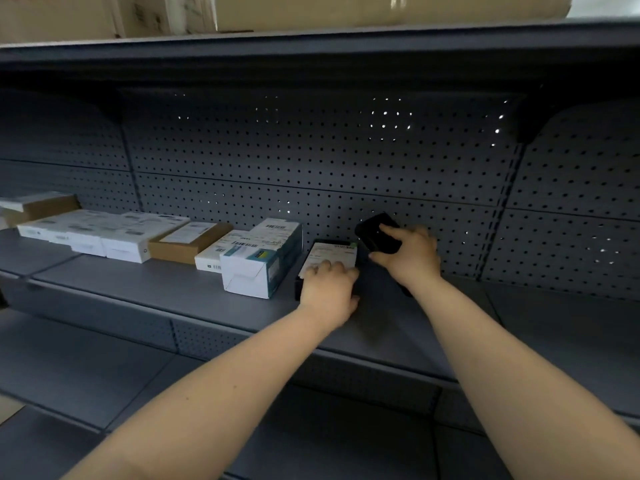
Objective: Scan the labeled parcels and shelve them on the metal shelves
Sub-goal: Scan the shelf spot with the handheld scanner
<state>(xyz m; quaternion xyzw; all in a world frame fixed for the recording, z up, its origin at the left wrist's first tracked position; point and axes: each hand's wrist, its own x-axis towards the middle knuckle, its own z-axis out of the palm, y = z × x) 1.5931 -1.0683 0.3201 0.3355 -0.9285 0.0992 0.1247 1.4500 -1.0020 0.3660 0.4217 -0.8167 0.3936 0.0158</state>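
Note:
A flat black parcel point(334, 252) with a white label on top lies on the grey metal shelf point(173, 289), just right of a white and teal box point(263, 268). My left hand point(329, 292) rests on the parcel's near end, fingers curled over the label. My right hand point(408, 258) grips a black handheld scanner point(377, 233), whose head tilts down toward the label's far right corner. A row of labeled parcels lines the shelf to the left.
White boxes point(104, 233) and brown cardboard parcels point(188, 242) fill the shelf's left half. A perforated back panel point(346, 161) stands behind. Bare shelf lies right of my hands point(519, 323). A lower shelf point(86, 375) sits below, an upper shelf edge point(311, 46) above.

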